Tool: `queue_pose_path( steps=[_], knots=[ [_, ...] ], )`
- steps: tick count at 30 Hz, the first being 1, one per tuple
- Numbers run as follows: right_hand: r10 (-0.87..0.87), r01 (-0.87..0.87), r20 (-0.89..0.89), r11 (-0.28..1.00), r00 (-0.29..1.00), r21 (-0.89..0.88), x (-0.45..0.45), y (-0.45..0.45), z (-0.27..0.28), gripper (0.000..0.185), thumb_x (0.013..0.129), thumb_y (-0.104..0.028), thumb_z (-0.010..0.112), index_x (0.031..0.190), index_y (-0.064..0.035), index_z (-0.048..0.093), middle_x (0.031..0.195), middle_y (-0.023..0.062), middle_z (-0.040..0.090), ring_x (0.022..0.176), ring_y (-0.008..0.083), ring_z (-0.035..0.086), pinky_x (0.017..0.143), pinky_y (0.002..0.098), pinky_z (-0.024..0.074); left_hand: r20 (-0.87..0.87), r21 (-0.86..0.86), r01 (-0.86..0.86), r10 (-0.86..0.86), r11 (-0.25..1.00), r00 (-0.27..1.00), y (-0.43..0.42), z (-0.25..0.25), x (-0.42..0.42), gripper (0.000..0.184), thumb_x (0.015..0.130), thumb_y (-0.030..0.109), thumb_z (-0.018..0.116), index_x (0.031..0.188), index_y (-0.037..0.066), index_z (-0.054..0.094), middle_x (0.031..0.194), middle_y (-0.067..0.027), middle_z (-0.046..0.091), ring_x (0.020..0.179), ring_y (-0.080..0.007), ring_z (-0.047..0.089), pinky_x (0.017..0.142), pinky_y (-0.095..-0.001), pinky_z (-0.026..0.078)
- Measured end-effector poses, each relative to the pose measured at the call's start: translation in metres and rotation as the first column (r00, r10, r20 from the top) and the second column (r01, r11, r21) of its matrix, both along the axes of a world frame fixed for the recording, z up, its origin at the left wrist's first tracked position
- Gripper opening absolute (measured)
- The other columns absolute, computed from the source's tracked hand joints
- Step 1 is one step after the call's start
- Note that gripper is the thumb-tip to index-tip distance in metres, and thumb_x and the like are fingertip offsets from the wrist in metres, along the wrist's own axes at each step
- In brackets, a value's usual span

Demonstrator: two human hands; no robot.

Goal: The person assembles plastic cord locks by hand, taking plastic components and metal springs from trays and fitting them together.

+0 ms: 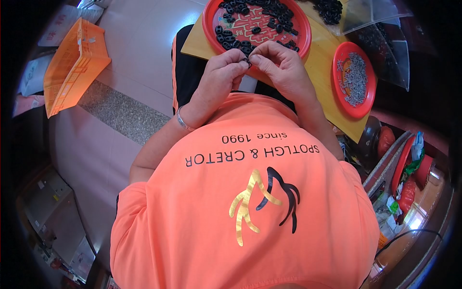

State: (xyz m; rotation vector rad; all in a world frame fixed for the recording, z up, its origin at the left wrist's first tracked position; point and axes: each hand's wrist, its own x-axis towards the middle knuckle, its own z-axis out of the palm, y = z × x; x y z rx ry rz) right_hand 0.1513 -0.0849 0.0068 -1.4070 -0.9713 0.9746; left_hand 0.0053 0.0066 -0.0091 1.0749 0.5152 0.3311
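Note:
My left hand (222, 76), with a bracelet at its wrist, pinches a small black plastic piece (248, 62) between thumb and fingertips. My right hand (281, 66) meets it from the other side, its thumb and forefinger pressed together at the same piece. Whether the right fingers also grip a tiny part is too small to tell. Just beyond both hands sits a round red tray (210, 30) with a printed pattern, holding many small black pieces (230, 38), some with two holes. To the right, a smaller red dish (338, 90) holds a heap of small silvery metal parts (356, 79).
Both trays rest on a yellow board (317, 72). Clear plastic containers (380, 48) stand at the right, with more black pieces (329, 10) beside them. An orange plastic basket (77, 67) is on the floor at left. Bags and red containers (409, 192) crowd the lower right.

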Motion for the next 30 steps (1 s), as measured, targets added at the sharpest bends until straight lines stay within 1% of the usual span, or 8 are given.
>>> queue_pose_path(
  steps=[5,8,12,15,18,24,27,30],
  knots=[
    [0.004,0.003,0.161,0.999,0.987,-0.040,-0.005,-0.002,0.003,0.012,0.088,-0.009,0.062,0.088,0.0036,0.061,0.080,0.0039,0.063,0.077,0.0085,0.060,0.068,0.0225,0.0505,-0.004,0.105,-0.026,0.026,0.994,1.000,-0.006,-0.002,-0.002,0.012,0.090,0.016,0.052,0.083,0.006,0.052,0.064,0.0047,0.041,0.055,-0.0038,0.036,0.048,-0.0179,0.026],
    [0.057,-0.054,0.028,0.992,0.998,-0.112,-0.001,-0.003,0.007,0.010,0.090,-0.010,0.060,0.092,0.0004,0.062,0.083,-0.0001,0.061,0.083,0.0062,0.058,0.073,0.0208,0.0487,-0.014,0.105,-0.030,0.032,0.994,0.999,-0.007,0.001,-0.004,0.012,0.090,0.016,0.051,0.084,0.006,0.053,0.064,0.0045,0.041,0.055,-0.0044,0.036,0.049,-0.0186,0.027],
    [-0.046,0.031,0.389,0.999,0.920,0.044,0.031,0.018,0.000,0.018,0.087,-0.014,0.062,0.095,0.0020,0.065,0.081,0.0076,0.064,0.073,0.0153,0.063,0.066,0.0269,0.0494,-0.013,0.059,-0.060,0.061,0.996,0.998,-0.001,0.008,-0.006,0.014,0.088,0.017,0.049,0.083,0.005,0.052,0.063,0.0036,0.041,0.055,-0.0057,0.037,0.050,-0.0201,0.028],
    [-0.060,-0.006,0.762,0.996,0.645,0.084,0.058,0.036,-0.011,0.020,0.083,-0.017,0.061,0.098,-0.0053,0.067,0.093,0.0112,0.064,0.083,0.0283,0.063,0.075,0.0359,0.0500,-0.016,0.020,-0.078,0.079,0.997,0.997,0.003,0.006,-0.010,0.014,0.087,0.018,0.048,0.082,0.005,0.052,0.063,0.0030,0.041,0.055,-0.0065,0.037,0.050,-0.0208,0.028],
    [-0.023,-0.120,0.970,0.991,0.243,0.054,0.066,0.049,-0.018,0.023,0.083,-0.013,0.061,0.104,-0.0055,0.065,0.092,0.0093,0.060,0.086,0.0254,0.061,0.076,0.0338,0.0500,-0.007,-0.004,-0.084,0.084,0.996,0.996,0.002,0.005,-0.011,0.014,0.086,0.018,0.048,0.082,0.005,0.051,0.063,0.0027,0.040,0.055,-0.0067,0.036,0.050,-0.0210,0.028],
    [0.048,-0.091,0.977,0.995,0.207,-0.030,0.071,0.058,-0.029,0.025,0.081,-0.015,0.062,0.104,-0.0061,0.064,0.094,0.0128,0.063,0.086,0.0276,0.062,0.078,0.0371,0.0503,-0.002,0.005,-0.098,0.098,0.995,0.995,0.003,0.007,-0.014,0.014,0.087,0.018,0.047,0.081,0.006,0.051,0.062,0.0026,0.040,0.055,-0.0069,0.037,0.050,-0.0208,0.029],
    [0.120,-0.098,0.451,0.993,0.884,-0.073,0.063,0.050,-0.028,0.020,0.086,-0.010,0.061,0.105,-0.0031,0.063,0.093,0.0050,0.065,0.080,0.0163,0.064,0.071,0.0283,0.0520,0.001,-0.005,-0.103,0.103,0.995,0.995,0.006,0.007,-0.014,0.014,0.087,0.018,0.047,0.081,0.005,0.050,0.062,0.0021,0.040,0.054,-0.0073,0.037,0.050,-0.0208,0.030],
    [0.063,-0.065,-0.030,0.996,0.998,-0.064,0.048,0.040,-0.005,0.019,0.089,-0.007,0.061,0.107,-0.0019,0.062,0.093,0.0059,0.066,0.078,0.0109,0.064,0.069,0.0241,0.0528,0.035,-0.032,-0.113,0.114,0.993,0.993,0.007,0.007,-0.013,0.014,0.087,0.017,0.046,0.081,0.005,0.050,0.062,0.0013,0.040,0.054,-0.0081,0.038,0.050,-0.0211,0.031]
  ],
)
